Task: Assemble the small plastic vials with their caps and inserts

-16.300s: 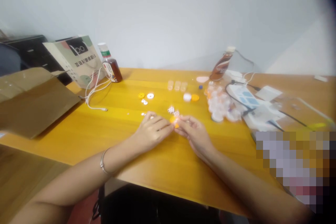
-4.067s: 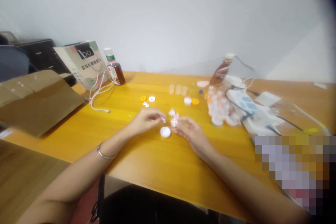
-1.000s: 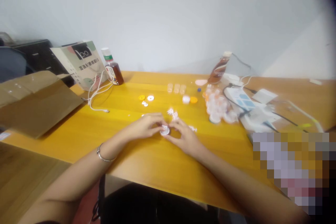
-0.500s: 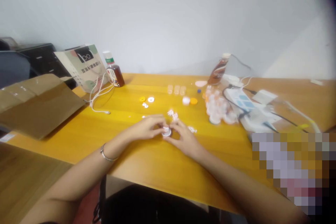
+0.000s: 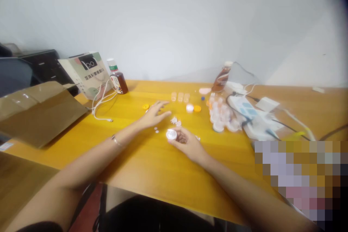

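Between its thumb and fingers my right hand (image 5: 191,146) grips a small round white lid (image 5: 171,134), tilted so that its face shows; something whitish lies in it, too blurred to name. My left hand (image 5: 152,116) hovers over the table farther out and to the left, fingers spread, holding nothing. By its fingertips is a yellow ring-shaped lid (image 5: 145,106). Small white pieces with spots (image 5: 175,121) lie just beyond my right hand. A white lid (image 5: 189,108) and an orange lid (image 5: 197,108) sit side by side behind them.
Several small clear cups (image 5: 180,97) stand at the back. On the right are a heap of clear containers (image 5: 219,112), a brown drink bottle (image 5: 222,77) and a power strip (image 5: 246,104) with cables. A cardboard box (image 5: 40,112), paper bag (image 5: 88,76) and dark bottle (image 5: 119,79) occupy the left.
My left hand has let go of the round white lid and moved away, forward and left, its fingers opening. My right hand keeps the lid, now tilted toward me. The view has shifted slightly.
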{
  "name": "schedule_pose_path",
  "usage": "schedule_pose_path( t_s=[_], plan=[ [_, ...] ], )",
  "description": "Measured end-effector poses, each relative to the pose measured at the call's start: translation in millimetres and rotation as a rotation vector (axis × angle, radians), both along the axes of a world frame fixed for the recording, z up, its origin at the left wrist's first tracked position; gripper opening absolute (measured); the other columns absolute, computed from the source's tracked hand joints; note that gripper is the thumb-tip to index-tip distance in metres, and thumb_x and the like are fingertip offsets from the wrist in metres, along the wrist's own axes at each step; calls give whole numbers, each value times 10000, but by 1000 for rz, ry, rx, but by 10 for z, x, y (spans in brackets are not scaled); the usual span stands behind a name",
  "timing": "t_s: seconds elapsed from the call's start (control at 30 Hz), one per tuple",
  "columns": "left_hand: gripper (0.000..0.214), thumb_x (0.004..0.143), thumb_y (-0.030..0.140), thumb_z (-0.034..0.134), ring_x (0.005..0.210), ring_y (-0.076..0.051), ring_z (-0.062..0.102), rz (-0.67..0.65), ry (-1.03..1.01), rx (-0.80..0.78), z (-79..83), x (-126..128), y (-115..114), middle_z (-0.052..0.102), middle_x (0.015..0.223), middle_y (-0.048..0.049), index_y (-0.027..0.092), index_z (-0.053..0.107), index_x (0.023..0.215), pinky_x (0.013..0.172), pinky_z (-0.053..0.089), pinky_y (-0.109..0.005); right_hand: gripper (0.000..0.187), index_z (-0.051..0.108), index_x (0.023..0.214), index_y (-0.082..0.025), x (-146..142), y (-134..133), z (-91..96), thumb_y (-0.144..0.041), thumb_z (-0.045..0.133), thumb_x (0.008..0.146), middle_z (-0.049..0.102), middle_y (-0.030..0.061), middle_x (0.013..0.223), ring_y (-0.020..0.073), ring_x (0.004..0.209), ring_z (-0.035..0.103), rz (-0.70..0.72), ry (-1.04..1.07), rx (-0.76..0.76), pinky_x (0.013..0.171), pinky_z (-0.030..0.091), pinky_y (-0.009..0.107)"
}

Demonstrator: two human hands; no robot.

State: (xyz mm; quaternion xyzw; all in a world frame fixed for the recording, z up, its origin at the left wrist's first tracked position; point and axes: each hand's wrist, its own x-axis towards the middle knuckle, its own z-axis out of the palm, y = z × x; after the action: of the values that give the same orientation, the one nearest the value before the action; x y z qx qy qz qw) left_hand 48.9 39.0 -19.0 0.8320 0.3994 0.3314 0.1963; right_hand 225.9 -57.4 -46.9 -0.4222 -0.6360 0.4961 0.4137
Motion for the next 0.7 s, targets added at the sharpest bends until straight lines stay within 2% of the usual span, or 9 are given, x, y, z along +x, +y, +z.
schedule_pose_path(
  t_s=[0.13,0.27,0.33,0.4,0.5,0.6,0.7],
  plan=[
    [551,839,415,466,1238,-274,331,-4,314,111,138,290,482,335,1340,-142,216,317,1330,1029,250,-467,274,537,932,-202,5,14,-32,-308,632,698,613,-1,800,124,710,574,3,21,2,684,477,281],
    [500,865,475,379,1290,-354,202,-12,499,95,177,688,862,200,1433,-109,318,295,1332,952,88,-682,253,541,931,-199,21,13,-38,-293,620,710,613,1,801,121,710,573,30,14,21,690,472,279],
    [479,874,460,363,1296,-366,176,-10,516,78,133,827,1006,201,1435,-115,315,307,1327,923,69,-711,253,546,930,-202,33,10,-36,-292,624,707,615,-1,800,121,712,573,27,11,24,686,473,277],
    [455,883,441,347,1289,-355,201,-19,513,75,67,890,1109,251,1414,-129,278,354,1307,950,105,-678,255,552,929,-205,45,8,-35,-292,630,702,619,0,810,124,725,575,22,8,21,693,475,278],
    [435,895,386,341,1235,-294,324,-61,497,84,-26,844,1164,383,1332,-144,195,399,1282,1013,228,-513,262,558,935,-205,53,9,-37,-298,632,701,625,5,825,128,739,579,21,11,15,710,477,286],
    [401,899,307,337,1156,-243,418,-95,475,102,-87,665,1098,476,1240,-138,150,423,1259,1003,299,-384,271,556,942,-205,48,10,-29,-299,632,700,628,5,826,131,737,581,25,18,11,709,479,291],
    [375,888,238,339,1119,-228,449,-117,461,115,-123,424,946,502,1201,-121,173,441,1243,975,335,-360,264,555,937,-205,34,7,-11,-303,628,703,628,3,817,128,719,579,24,13,14,695,478,288]
  ],
)
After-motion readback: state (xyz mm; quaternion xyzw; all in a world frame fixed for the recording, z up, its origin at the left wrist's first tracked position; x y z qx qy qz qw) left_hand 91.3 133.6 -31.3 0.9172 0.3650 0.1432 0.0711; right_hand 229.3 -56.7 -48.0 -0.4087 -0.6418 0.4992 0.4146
